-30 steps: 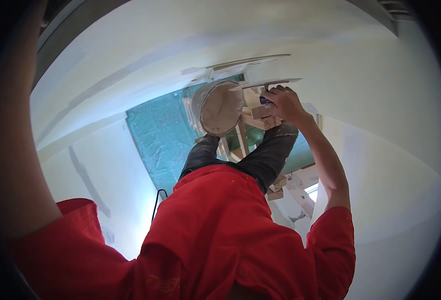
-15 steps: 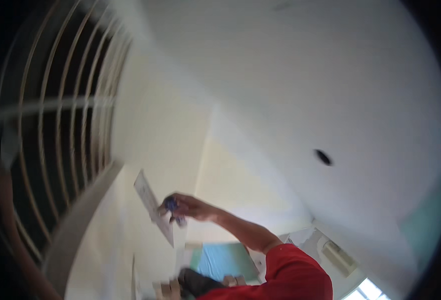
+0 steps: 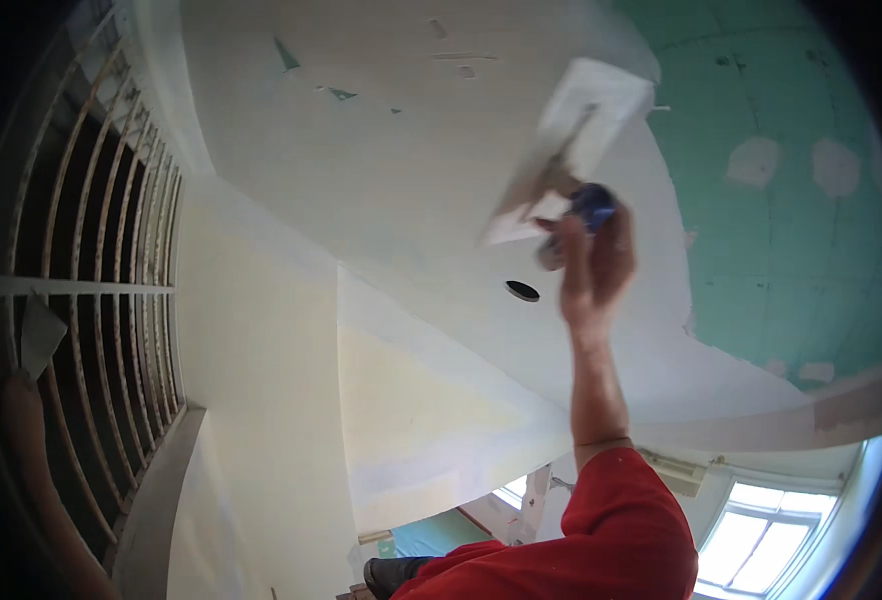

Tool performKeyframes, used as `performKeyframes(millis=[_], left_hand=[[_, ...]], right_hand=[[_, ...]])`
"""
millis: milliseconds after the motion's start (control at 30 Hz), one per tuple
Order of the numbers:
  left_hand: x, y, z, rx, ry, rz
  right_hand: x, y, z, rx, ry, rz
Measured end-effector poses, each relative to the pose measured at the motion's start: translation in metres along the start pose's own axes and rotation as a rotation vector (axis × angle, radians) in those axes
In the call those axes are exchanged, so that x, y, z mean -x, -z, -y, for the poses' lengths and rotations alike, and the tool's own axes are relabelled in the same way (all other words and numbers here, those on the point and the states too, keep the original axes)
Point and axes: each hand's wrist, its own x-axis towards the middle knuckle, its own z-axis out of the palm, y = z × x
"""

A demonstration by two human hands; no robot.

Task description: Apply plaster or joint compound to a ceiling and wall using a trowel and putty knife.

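My right hand [image 3: 601,260] is raised toward the ceiling, fingers wrapped round the handle of a plastering trowel [image 3: 606,110]. Its long flat blade lies close to or against the white-coated ceiling [image 3: 411,170]; contact is hard to judge, and the blade is slightly blurred. At the far left edge, my left hand [image 3: 23,400] grips a putty knife [image 3: 41,338] with a wide flat blade pointing up. The fingers hide its handle, and that hand is partly dark. A red sleeve covers my right upper arm.
Bare green board [image 3: 781,240] with pale patches spans the ceiling's right. A round dark hole [image 3: 522,291] sits in the coating. Rusty window bars [image 3: 86,220] stand at left beside a cream wall [image 3: 261,360]. A bright window [image 3: 766,535] is at lower right.
My right hand has swung up and right with the trowel, from beside the wall to the ceiling. The view has shifted, bringing more green board into sight. Both tools stay held.
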Motion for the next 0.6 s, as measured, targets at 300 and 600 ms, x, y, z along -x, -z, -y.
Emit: performKeyframes(millis=[300, 600], left_hand=[[0.018, 0.049, -0.024, -0.043, 0.16, 0.155], [0.017, -0.007, 0.025, 0.014, 0.099, -0.045]], right_hand=[[-0.059, -0.027, -0.012, 0.156, 0.182, 0.045], [-0.085, -0.267, -0.128, 0.618, 0.619, 0.081]])
